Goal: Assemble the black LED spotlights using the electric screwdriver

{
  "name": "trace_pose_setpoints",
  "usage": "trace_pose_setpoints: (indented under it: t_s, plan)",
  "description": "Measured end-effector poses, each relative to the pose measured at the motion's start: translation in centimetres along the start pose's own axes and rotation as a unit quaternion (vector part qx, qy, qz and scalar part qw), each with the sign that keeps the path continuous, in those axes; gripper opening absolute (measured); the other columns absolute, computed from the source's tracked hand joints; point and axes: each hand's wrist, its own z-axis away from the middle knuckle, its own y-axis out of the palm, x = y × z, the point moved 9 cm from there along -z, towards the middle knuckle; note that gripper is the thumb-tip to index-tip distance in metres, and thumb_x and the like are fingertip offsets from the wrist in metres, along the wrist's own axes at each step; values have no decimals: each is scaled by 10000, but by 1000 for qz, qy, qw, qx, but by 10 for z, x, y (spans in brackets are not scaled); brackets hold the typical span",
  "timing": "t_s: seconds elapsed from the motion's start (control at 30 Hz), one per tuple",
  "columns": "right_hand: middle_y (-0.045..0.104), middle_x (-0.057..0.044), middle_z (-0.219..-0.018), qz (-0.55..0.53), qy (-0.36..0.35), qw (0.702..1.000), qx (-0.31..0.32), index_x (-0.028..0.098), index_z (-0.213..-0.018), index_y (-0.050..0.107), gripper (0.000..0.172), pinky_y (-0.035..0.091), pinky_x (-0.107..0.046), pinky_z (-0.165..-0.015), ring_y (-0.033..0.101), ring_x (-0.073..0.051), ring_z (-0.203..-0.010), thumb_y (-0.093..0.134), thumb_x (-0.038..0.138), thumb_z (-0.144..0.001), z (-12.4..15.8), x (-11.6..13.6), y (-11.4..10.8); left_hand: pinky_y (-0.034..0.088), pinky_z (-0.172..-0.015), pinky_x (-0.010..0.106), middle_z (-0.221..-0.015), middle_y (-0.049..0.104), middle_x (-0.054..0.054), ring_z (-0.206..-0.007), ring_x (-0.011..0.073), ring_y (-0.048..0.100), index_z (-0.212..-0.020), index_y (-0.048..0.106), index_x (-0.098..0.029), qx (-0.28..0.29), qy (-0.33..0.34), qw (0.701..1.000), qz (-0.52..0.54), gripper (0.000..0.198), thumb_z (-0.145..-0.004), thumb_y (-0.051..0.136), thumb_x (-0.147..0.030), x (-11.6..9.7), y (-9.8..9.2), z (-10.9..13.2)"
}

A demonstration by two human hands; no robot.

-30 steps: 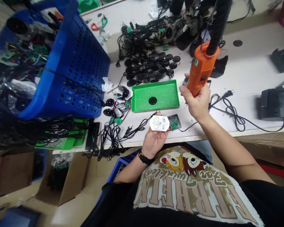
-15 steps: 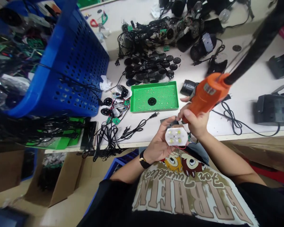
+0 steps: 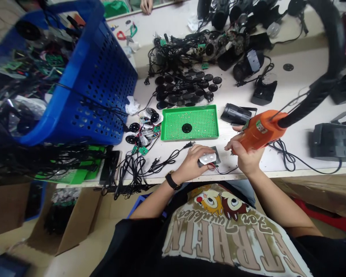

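Both my forearms reach out over the tabletop (image 3: 294,92). My right hand (image 3: 248,157) is clenched around an orange glue gun (image 3: 261,130), tilted nose-down. My left hand (image 3: 192,163), palm down, pinches a white light board (image 3: 207,158) against a dark square plate (image 3: 216,151), just below the green tray (image 3: 190,109).

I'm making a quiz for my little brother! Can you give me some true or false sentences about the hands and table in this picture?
1. The right hand holds an orange electric screwdriver. True.
2. The left hand touches nothing. False: it is on a white LED board.
3. The green tray has a black disc in it. True.
4. The watch is on the right wrist. False: the watch is on the left wrist.
5. The blue basket is right of the tray. False: the blue basket is left of it.
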Motion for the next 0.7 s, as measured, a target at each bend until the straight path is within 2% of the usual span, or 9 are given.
trace_pose_setpoints:
  t_s: [0.13,0.27,0.33,0.37,0.4,0.43,0.5,0.6,0.7]
  plan:
    - [693,21,-612,5,8,1000,16,222,-919,680,239,499,-291,-481,575,-141,-443,773,425,-834,-2,3,7,344,-1182,610,-1414,634,165,-1369,390,520,-1402,635,-277,96,-15,995,14,603,-828,801,-354,-6,9,10]
    - [697,16,-624,5,15,1000,19,223,-925,674,247,530,-311,-511,608,-158,-478,775,428,-832,-5,3,7,208,-1211,729,-1689,355,177,-1523,486,311,-1598,431,-322,134,-4,991,-13,938,-745,819,-294,-17,11,24]
    - [702,12,-634,2,16,1000,15,225,-911,674,240,542,-318,-523,636,-170,-510,786,419,-828,-6,2,5,191,-1220,728,-1733,267,168,-1555,478,256,-1624,381,-318,139,22,990,-27,912,-803,778,-328,-18,-2,19]
    - [697,11,-624,2,11,1000,13,225,-879,673,229,544,-322,-526,644,-176,-520,786,418,-831,-7,2,5,208,-1228,701,-1719,302,161,-1550,449,280,-1600,419,-309,133,24,990,-31,806,-859,733,-350,-13,-12,12]
    - [693,8,-616,1,5,1000,12,225,-847,671,223,548,-328,-533,650,-180,-527,781,419,-840,-7,2,5,233,-1235,661,-1669,396,148,-1519,401,347,-1543,494,-299,116,12,992,-38,629,-936,651,-355,-4,-26,1]
    - [691,7,-609,-2,-2,1000,12,225,-822,670,222,553,-335,-543,653,-182,-530,773,420,-851,-8,2,5,282,-1224,608,-1516,566,129,-1430,349,456,-1409,614,-281,66,-27,996,-60,421,-993,582,-334,11,-46,-13]
    - [686,11,-599,-9,-12,1000,14,227,-806,671,223,573,-353,-585,659,-182,-534,759,421,-870,-8,1,8,371,-1157,531,-1234,691,109,-1251,309,556,-1125,709,-217,-26,-143,980,-136,183,-971,650,-296,51,-85,-38]
    - [691,11,-606,-7,-23,1000,18,231,-809,678,224,603,-388,-647,657,-181,-533,757,430,-874,-10,1,15,410,-1079,521,-1047,671,114,-1136,329,571,-910,670,-156,-63,-203,965,-155,242,-764,862,-161,90,-110,-69]
    - [686,7,-623,-4,-31,999,19,239,-784,670,234,602,-386,-609,655,-184,-546,748,439,-878,-16,6,20,469,-962,440,-849,627,39,-962,270,603,-731,587,-174,-65,-223,964,-129,364,-632,923,-76,107,-114,-85]
